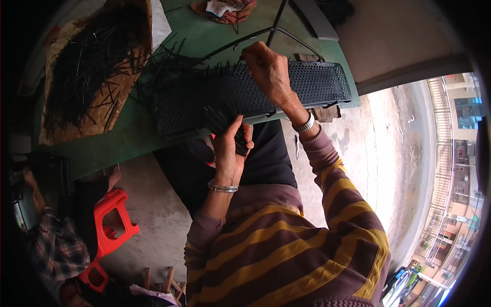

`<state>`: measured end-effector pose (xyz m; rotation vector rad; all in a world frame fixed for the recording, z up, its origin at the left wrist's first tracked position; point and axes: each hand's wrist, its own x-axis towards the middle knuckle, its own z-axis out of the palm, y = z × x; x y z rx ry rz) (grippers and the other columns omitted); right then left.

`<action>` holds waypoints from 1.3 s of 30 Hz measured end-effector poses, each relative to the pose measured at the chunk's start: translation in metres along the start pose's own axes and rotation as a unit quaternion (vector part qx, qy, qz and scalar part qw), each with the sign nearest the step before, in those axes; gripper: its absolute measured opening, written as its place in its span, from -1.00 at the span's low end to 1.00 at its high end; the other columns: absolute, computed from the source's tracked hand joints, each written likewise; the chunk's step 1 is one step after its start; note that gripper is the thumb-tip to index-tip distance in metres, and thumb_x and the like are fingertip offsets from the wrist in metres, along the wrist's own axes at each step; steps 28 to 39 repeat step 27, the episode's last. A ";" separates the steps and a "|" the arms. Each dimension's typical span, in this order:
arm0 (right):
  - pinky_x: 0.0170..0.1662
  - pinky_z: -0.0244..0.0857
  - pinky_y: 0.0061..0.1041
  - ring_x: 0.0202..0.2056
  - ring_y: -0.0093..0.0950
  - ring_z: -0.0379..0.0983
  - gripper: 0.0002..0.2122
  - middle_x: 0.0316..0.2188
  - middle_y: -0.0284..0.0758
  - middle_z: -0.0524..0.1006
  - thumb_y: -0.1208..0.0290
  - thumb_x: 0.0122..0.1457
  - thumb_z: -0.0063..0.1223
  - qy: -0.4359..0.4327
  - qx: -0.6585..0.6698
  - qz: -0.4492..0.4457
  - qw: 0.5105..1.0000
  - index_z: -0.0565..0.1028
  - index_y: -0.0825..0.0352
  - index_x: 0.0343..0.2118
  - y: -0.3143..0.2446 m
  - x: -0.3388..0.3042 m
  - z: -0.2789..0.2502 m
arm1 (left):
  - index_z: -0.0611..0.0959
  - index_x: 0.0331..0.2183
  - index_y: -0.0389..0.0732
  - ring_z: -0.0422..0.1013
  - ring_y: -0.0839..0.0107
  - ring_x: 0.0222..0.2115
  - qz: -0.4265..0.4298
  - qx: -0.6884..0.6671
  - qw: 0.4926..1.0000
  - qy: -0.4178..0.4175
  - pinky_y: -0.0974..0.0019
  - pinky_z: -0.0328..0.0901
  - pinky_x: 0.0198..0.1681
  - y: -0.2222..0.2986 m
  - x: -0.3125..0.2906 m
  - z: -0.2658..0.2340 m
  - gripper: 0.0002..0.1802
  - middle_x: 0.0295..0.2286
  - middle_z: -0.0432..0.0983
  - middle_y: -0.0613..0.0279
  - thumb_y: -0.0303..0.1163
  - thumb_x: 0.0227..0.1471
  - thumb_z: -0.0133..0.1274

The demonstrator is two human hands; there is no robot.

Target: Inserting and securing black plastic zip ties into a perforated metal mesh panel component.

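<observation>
My left hand (230,148) is closed round a bundle of thin black strips (217,120) at the near edge of a long black panel full of small holes (317,84). Above that panel's middle is my right hand (268,69), its fingers pinched together; anything between them is too small or hidden to make out. Black strips stick up along the panel's far edge, left of my right hand. Whether they sit in the holes I cannot tell.
The panel lies on a green table (97,158). A brown sheet (110,100) at far left bears a heap of black strips (102,56). Dark metal bars (276,23) rise behind the panel. Another person in a plaid shirt (59,245) sits near a red stool (110,220).
</observation>
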<state>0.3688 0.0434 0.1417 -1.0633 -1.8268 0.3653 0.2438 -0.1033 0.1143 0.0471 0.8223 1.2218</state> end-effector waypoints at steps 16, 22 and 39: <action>-0.41 0.39 -0.56 -0.48 -0.55 0.56 -0.95 -0.47 -0.31 0.60 0.59 0.21 0.01 -0.067 0.065 0.043 0.995 0.49 0.39 -0.30 -0.001 0.007 -0.005 | 0.56 -0.28 -0.16 0.28 0.57 -0.61 -0.014 -0.017 0.999 -0.027 0.50 0.12 -0.60 0.000 -0.002 -0.005 -0.86 -0.54 0.45 0.32 -0.31 0.19 0.06; -0.40 0.41 -0.54 -0.46 -0.52 0.57 -0.90 -0.43 -0.30 0.61 0.62 0.21 -0.02 -0.097 0.060 -0.014 0.993 0.48 0.38 -0.23 0.005 0.008 -0.003 | 0.54 -0.23 -0.17 0.26 0.57 -0.61 -0.020 -0.010 0.999 -0.027 0.49 0.12 -0.59 0.001 -0.001 -0.004 -0.83 -0.52 0.44 0.31 -0.29 0.21 0.04; -0.35 0.44 -0.52 -0.42 -0.49 0.59 -0.90 -0.40 -0.28 0.62 0.62 0.22 -0.04 -0.067 0.040 -0.047 0.996 0.47 0.39 -0.22 0.008 0.005 0.002 | 0.51 -0.22 -0.21 0.28 0.52 -0.63 -0.011 -0.002 1.000 -0.020 0.46 0.14 -0.62 0.002 -0.003 0.001 -0.79 -0.54 0.43 0.29 -0.29 0.19 0.07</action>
